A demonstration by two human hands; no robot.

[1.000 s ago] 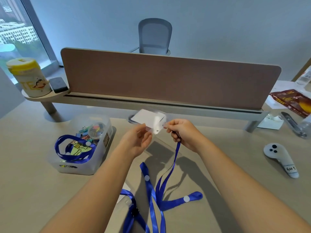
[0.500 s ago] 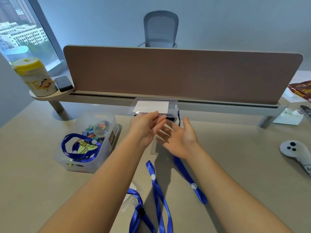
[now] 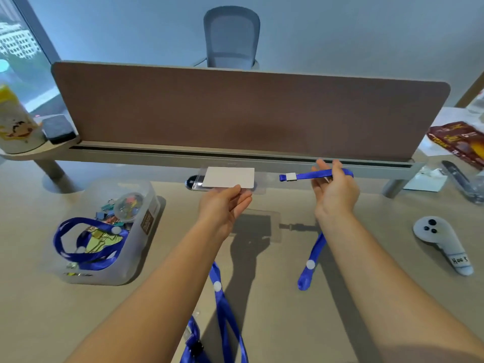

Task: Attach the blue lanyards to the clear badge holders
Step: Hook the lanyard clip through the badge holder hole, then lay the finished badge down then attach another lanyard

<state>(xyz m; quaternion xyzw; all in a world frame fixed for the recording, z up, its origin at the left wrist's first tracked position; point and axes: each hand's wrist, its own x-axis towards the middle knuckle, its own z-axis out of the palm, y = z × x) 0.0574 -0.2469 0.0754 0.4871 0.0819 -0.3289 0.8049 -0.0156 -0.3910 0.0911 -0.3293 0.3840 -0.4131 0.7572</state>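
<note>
Item: clear badge holder point(image 3: 227, 178) w/ white card, pinched at bottom edge by left hand point(image 3: 224, 205), held above desk. Light, stiffish, likely slippery. Blue lanyard point(image 3: 311, 175): limp strap, right hand point(image 3: 335, 191) gripped it nr clip end; best held there.

Beige desk point(image 3: 78, 318); brown divider panel point(image 3: 248, 113); grey mesh chair point(image 3: 231, 38) behind; pale wall point(image 3: 353, 32); window point(image 3: 18, 48) left, daylight.
</note>
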